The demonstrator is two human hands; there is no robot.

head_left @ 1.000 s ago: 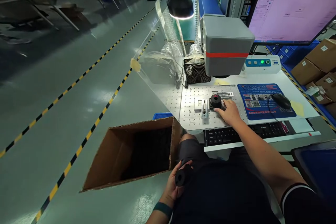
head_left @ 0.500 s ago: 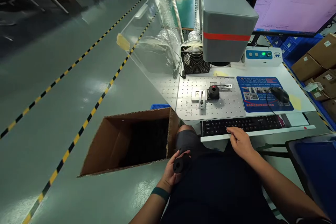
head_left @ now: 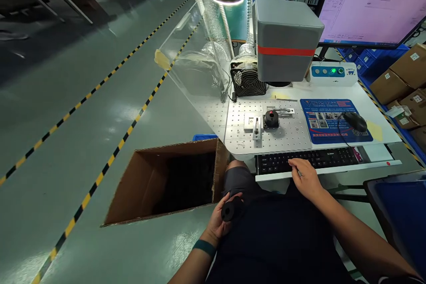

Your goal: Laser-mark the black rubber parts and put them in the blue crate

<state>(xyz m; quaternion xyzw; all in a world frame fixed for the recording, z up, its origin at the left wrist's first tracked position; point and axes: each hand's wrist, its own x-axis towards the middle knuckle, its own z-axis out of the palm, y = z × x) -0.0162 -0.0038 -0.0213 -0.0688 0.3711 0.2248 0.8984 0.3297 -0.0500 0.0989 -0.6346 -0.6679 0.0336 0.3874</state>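
While the left hand [head_left: 219, 225] curls its fingers around a black cylindrical part [head_left: 228, 211] low by the lap, the right hand [head_left: 306, 181] holds nothing, its fingers loosely bent over the near edge of a black keyboard [head_left: 328, 158]; whether they touch the keys cannot be told. A second black round part [head_left: 272, 120] sits on a silver perforated metal plate [head_left: 241, 143] on the white bench [head_left: 362, 94], beside two narrow silver metal brackets [head_left: 256, 129]. These probably act as stops, fixing its position near the grey box-shaped machine head with a red stripe [head_left: 288, 37]; the small red spot [head_left: 270, 112] on its top looks like an aiming mark. Holding the first part by the lap likely keeps it out of the plate's way. The part on the plate lies beyond the right hand and to its left, well apart, with the keyboard partly between. The held part is near a brown cardboard box [head_left: 133, 191].
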